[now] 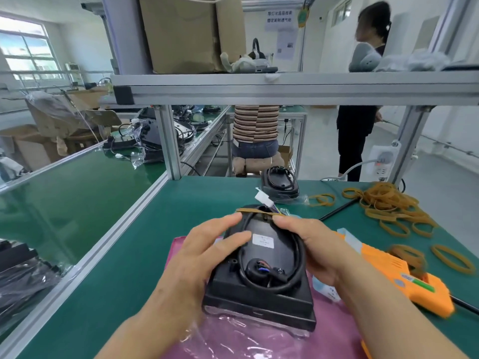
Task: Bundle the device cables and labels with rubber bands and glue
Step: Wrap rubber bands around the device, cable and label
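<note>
A black device [259,288] lies face down on a pink plastic sheet [259,340] in front of me. Its black cable [295,257] is looped on the back, and a white label [263,240] is stuck in the middle. A tan rubber band [255,211] stretches across the far end, near a white connector [263,198]. My left hand [204,252] grips the device's left side, thumb on its back. My right hand [311,244] holds the right side, fingers curled at the band's right end.
An orange glue gun [404,278] lies right of the device. A heap of loose rubber bands [388,203] covers the right of the green table. A second black device [280,182] sits at the far edge. Two people are beyond the shelf frame.
</note>
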Available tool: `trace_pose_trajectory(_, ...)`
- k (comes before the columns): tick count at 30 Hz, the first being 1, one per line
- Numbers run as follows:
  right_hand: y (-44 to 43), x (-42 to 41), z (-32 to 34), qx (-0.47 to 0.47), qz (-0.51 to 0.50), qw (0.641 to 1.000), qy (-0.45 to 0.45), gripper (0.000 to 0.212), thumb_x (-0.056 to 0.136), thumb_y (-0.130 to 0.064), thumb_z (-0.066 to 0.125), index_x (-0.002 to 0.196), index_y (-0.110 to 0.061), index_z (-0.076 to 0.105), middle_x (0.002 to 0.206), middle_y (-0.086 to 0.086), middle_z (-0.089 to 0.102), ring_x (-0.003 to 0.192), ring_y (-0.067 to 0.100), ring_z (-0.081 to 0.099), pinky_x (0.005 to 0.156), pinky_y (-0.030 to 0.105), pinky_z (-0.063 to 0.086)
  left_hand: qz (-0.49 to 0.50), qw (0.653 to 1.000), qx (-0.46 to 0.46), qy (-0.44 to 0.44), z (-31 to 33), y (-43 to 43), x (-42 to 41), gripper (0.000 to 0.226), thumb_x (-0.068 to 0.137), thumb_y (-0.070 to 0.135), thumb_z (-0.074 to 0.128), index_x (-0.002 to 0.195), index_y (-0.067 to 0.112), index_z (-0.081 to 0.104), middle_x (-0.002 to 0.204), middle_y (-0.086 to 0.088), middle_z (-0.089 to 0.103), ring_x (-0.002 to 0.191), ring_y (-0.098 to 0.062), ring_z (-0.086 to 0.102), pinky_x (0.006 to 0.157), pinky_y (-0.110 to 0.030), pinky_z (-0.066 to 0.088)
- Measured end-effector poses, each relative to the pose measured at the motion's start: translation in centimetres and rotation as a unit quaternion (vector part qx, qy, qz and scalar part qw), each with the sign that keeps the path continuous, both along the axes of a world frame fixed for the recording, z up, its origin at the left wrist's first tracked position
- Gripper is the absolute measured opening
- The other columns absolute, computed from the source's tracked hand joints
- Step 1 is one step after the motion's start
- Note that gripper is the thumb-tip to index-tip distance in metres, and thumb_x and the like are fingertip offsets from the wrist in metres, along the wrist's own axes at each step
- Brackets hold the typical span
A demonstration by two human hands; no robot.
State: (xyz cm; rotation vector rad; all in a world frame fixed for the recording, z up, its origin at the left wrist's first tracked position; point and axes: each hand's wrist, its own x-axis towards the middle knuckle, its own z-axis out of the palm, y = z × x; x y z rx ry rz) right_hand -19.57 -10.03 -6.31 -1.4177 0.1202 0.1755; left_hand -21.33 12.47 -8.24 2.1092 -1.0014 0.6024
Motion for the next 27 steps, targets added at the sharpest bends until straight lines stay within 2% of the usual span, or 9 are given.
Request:
trace_pose_trajectory(2, -0.1, -0.2, -0.1, 0.006, 0.019, 1.000, 0.022, 0.038, 0.096, -0.030, 0.054, 0.124, -0.006, 0.065, 0.119, 0.020, 0.068, 0.121, 0.042, 0.057, 0.108, 0.060, 0.038, 0.003, 1.000, -0.005, 0.003, 0.5, -0.5, 0.1, 0.031, 0.089, 0.042, 0.066, 0.119, 0.034, 0.070, 0.126, 0.020, 0.066, 0.125, 0.005, 0.052, 0.105, -0.012, 0.039)
trace_pose_trajectory(5, -0.3, -0.4, 0.1, -0.020, 0.031, 0.999, 0.035, 0.042, 0.100, -0.045, 0.044, 0.115, -0.016, 0.071, 0.112, 0.011, 0.073, 0.111, 0.029, 0.066, 0.101, 0.048, 0.049, -0.048, 0.997, -0.041, 0.046, 0.8, -0.4, 0.6, 0.051, 0.086, 0.049, 0.065, 0.125, 0.016, 0.063, 0.134, 0.005, 0.060, 0.130, -0.009, 0.051, 0.109, -0.020, 0.037)
trace_pose_trajectory(7, -0.1, -0.9, 0.6, -0.080, 0.020, 0.996, 0.030, 0.047, 0.100, -0.049, 0.044, 0.083, -0.022, 0.078, 0.086, 0.001, 0.074, 0.087, 0.018, 0.068, 0.071, 0.023, 0.056, -0.061, 0.988, -0.074, 0.119, 1.0, -0.3, 1.0, 0.055, 0.072, 0.053, 0.076, 0.115, 0.020, 0.069, 0.116, 0.002, 0.071, 0.113, -0.014, 0.065, 0.100, -0.029, 0.049)
trace_pose_trajectory(9, -0.4, -1.3, 0.7, -0.184, -0.019, 0.983, -0.019, 0.051, 0.102, -0.043, 0.045, 0.062, -0.020, 0.068, 0.065, 0.001, 0.061, 0.080, 0.025, 0.056, 0.057, 0.015, 0.047, -0.061, 0.967, -0.147, 0.198, 1.1, -0.4, 1.1, 0.054, 0.060, 0.056, 0.083, 0.102, 0.024, 0.074, 0.098, 0.005, 0.077, 0.093, -0.013, 0.073, 0.084, -0.029, 0.058)
trace_pose_trajectory(13, -0.4, -1.9, 1.1, -0.135, 0.016, 0.987, -0.081, 0.053, 0.092, -0.067, 0.032, 0.091, -0.041, 0.077, 0.090, -0.015, 0.075, 0.088, 0.001, 0.069, 0.083, 0.028, 0.046, 0.023, 0.961, -0.180, 0.207, 1.3, 0.0, 0.8, 0.039, 0.062, 0.066, 0.073, 0.095, 0.046, 0.075, 0.089, 0.018, 0.076, 0.083, 0.000, 0.072, 0.070, -0.011, 0.053)
trace_pose_trajectory(17, -0.2, -2.1, 1.0, -0.024, 0.060, 0.989, -0.130, 0.079, 0.081, -0.078, 0.036, 0.125, -0.019, 0.064, 0.116, 0.004, 0.071, 0.108, 0.017, 0.066, 0.095, 0.036, 0.051, 0.109, 0.944, -0.205, 0.236, 1.6, -0.2, 1.5, 0.050, 0.062, 0.075, 0.055, 0.075, 0.030, 0.073, 0.067, 0.010, 0.072, 0.060, -0.003, 0.067, 0.054, -0.019, 0.050)
trace_pose_trajectory(21, 0.2, -3.0, 1.0, -0.097, 0.078, 0.978, -0.168, 0.036, 0.088, -0.041, 0.067, 0.118, -0.022, 0.065, 0.107, -0.002, 0.074, 0.099, 0.015, 0.071, 0.078, 0.024, 0.058, 0.153, 0.925, -0.168, 0.304, 1.1, -0.3, 1.7, 0.093, 0.060, 0.096, 0.044, 0.078, 0.007, 0.067, 0.072, -0.014, 0.070, 0.066, -0.030, 0.068, 0.072, -0.050, 0.056)
trace_pose_trajectory(23, 0.3, -3.2, 0.4, -0.121, 0.065, 0.981, -0.140, 0.027, 0.088, -0.028, 0.072, 0.114, -0.024, 0.066, 0.100, -0.003, 0.076, 0.090, 0.016, 0.073, 0.072, 0.024, 0.059, 0.170, 0.915, -0.137, 0.338, 0.5, -0.5, 1.9, 0.095, 0.062, 0.096, 0.041, 0.076, 0.006, 0.066, 0.069, -0.016, 0.068, 0.060, -0.029, 0.065, 0.075, -0.051, 0.056)
trace_pose_trajectory(27, 0.3, -3.1, -1.5, -0.206, 0.054, 0.975, -0.062, 0.021, 0.084, -0.047, 0.069, 0.096, -0.029, 0.071, 0.091, -0.009, 0.076, 0.084, 0.010, 0.073, 0.082, 0.033, 0.059, 0.150, 0.881, -0.113, 0.434, -1.6, -0.8, 2.9, 0.067, 0.074, 0.081, 0.053, 0.078, 0.018, 0.072, 0.071, 0.003, 0.074, 0.063, -0.016, 0.070, 0.079, -0.038, 0.057)
